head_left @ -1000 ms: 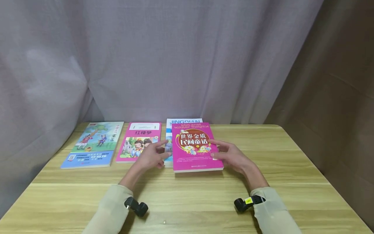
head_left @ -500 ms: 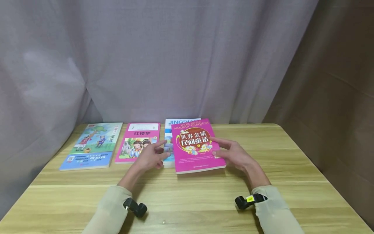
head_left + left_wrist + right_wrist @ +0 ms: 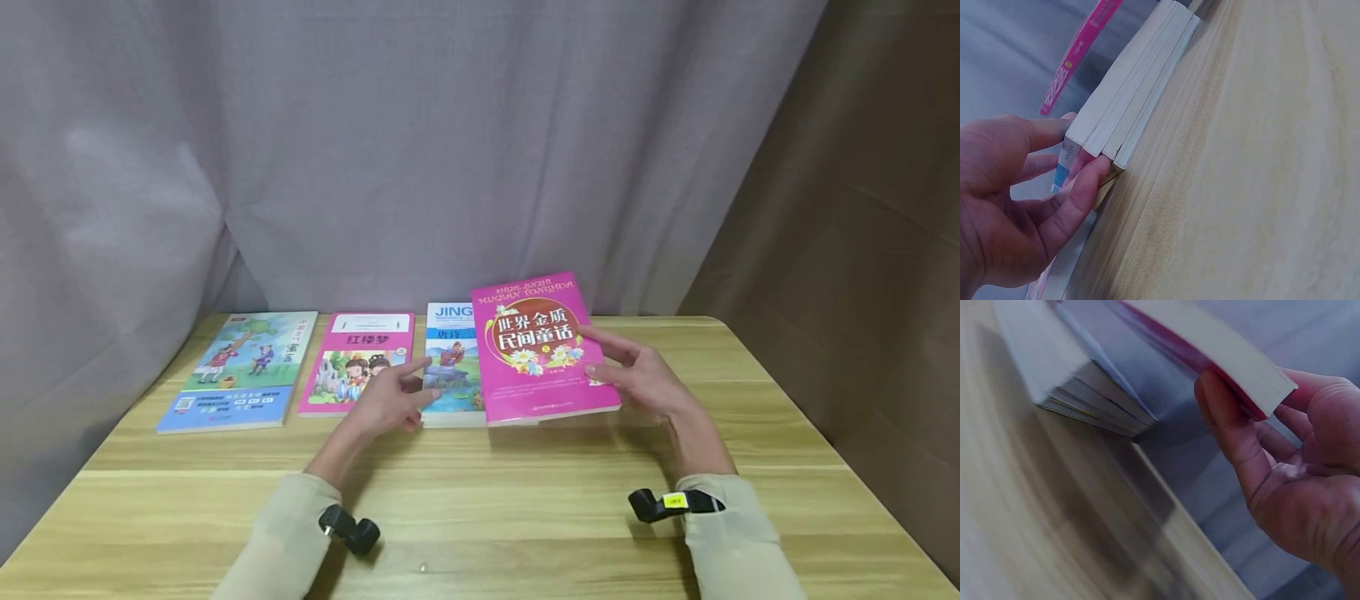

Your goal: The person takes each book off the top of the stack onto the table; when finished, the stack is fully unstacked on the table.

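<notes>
The right hand (image 3: 645,375) holds a pink book (image 3: 543,350) by its right edge. In the right wrist view this book (image 3: 1229,350) is raised clear of the stack, with the fingers on its lower cover. Below it lies a stack of books (image 3: 453,367), a blue one on top, its right part hidden by the pink book. The left hand (image 3: 386,400) holds the stack's left edge. In the left wrist view, the thumb lies at the top cover and a fingertip is at the lower corner of the stacked books (image 3: 1138,81).
Left of the stack lies a book with a pink border (image 3: 360,367), partly behind the left hand. Further left is a blue and green book (image 3: 243,371). All rest on a wooden table (image 3: 480,508) before a grey curtain (image 3: 420,150).
The right hand has lifted the pink book off the stack and moved it right and up, tilting it slightly. More of the blue book shows. The left hand has stayed at the stack.
</notes>
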A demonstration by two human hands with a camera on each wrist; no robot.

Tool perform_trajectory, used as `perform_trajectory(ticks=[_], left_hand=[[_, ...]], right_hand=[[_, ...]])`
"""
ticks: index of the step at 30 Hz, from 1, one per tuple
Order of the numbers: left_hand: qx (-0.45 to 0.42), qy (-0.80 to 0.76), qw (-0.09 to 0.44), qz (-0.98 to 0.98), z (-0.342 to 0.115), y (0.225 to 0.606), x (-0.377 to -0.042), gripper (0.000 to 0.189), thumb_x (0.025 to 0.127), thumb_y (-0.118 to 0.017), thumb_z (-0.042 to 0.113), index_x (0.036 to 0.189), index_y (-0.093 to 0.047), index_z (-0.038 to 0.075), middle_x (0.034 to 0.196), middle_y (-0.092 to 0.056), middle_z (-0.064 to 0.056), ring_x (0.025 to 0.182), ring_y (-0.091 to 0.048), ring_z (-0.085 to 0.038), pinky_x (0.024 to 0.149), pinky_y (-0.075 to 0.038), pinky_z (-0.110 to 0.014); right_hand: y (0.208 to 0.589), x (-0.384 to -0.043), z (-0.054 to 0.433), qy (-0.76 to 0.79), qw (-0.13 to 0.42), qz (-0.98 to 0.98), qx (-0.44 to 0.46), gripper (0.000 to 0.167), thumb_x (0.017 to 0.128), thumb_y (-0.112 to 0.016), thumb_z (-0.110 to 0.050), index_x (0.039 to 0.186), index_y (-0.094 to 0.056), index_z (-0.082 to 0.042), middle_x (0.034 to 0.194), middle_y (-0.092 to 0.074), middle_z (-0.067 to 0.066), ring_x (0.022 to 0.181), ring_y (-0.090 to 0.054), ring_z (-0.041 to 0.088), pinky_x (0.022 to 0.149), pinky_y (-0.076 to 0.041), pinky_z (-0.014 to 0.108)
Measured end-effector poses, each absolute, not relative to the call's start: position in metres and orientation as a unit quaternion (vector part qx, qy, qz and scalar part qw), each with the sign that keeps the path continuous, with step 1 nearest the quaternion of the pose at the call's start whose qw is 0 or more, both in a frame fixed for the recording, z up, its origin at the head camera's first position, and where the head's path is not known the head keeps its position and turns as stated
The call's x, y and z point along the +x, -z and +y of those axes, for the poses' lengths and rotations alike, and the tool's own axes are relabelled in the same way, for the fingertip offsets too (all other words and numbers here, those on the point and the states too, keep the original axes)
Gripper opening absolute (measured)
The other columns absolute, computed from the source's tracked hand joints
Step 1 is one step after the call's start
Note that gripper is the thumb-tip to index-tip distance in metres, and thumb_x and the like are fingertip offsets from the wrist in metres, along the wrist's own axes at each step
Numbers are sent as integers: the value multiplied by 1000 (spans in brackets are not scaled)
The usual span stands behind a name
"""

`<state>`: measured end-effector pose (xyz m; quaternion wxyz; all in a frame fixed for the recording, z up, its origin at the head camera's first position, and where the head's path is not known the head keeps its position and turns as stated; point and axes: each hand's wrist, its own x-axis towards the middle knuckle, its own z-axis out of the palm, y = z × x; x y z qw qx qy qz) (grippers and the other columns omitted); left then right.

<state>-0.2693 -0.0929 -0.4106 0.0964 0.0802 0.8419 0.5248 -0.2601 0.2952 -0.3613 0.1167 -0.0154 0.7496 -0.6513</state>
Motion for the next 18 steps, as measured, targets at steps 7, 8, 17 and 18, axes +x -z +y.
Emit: perform_trajectory(ticks=[7,8,17,18], left_hand=[[80,-523,99,843,-92,409,-269,72,98,-77,21,162,-45,18,147,-59,-31,64,-67,-19,63,-65,-33],[80,-523,99,843,-92,409,-269,72,98,-77,22,162,-45,19,148,-59,-31,65,-67,-19,63,-65,-33],[77,-523,99,843,-92,410,-269,71,98,-77,21,161,-45,20,146,-60,-29,66,-67,-19,63,-65,-34],[78,-522,98,844,-92,410,-269,71,98,-77,21,161,-45,19,146,-61,-29,66,-68,-19,63,-65,-34]], right_hand=[[353,-254,324,652,100,751,25,78,99,-77,-29,165,-37,-36,168,-31,19,103,-74,12,90,-65,37],[352,-254,327,650,96,753,29,78,99,-77,-29,165,-36,-36,167,-31,18,102,-74,12,89,-65,37],[357,-252,353,662,70,744,55,78,99,-75,-25,165,-35,-37,160,-35,12,96,-73,8,83,-66,31],[358,-253,355,663,68,744,56,77,100,-75,-25,165,-35,-37,159,-35,12,95,-73,8,83,-66,30]])
